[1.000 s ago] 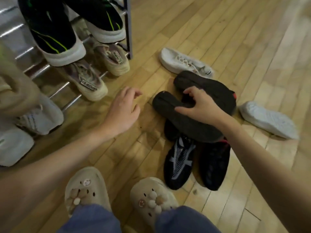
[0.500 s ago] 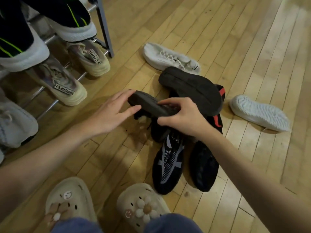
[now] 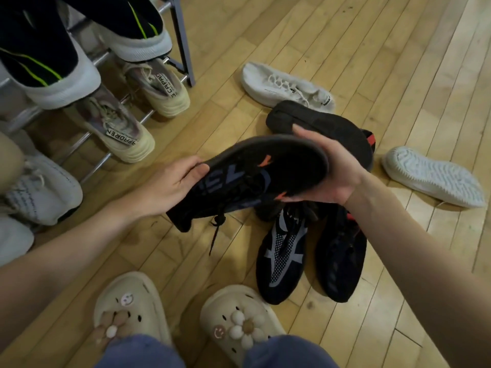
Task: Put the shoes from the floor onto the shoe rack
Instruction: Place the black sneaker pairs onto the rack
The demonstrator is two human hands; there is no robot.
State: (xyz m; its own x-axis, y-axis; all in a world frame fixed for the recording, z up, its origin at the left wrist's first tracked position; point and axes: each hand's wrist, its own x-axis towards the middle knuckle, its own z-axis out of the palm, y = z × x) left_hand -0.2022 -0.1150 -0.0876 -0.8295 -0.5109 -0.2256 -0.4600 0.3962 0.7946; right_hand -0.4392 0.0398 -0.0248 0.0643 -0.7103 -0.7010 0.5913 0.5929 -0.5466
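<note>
A black sneaker with grey and orange marks [image 3: 252,179] is lifted off the floor on its side, sole turned away from me, a lace dangling. My left hand [image 3: 170,187] grips its heel end and my right hand [image 3: 329,171] grips its toe end. Beneath it lie an upturned black shoe [image 3: 326,126], a black and grey mesh shoe [image 3: 281,256] and a black shoe with red trim [image 3: 340,256]. Two white shoes lie beyond, one on its side [image 3: 284,86], one sole up [image 3: 433,176]. The metal shoe rack [image 3: 180,43] stands at upper left.
The rack holds beige sneakers [image 3: 119,131], black shoes with white soles [image 3: 53,83] and white shoes [image 3: 39,192]. My feet in cream clogs with flower charms [image 3: 239,322] stand on the wooden floor at the bottom.
The black sneaker has been lifted off the pile and turned on its side. My left hand has closed on its heel end, and my right hand has shifted to its toe end.
</note>
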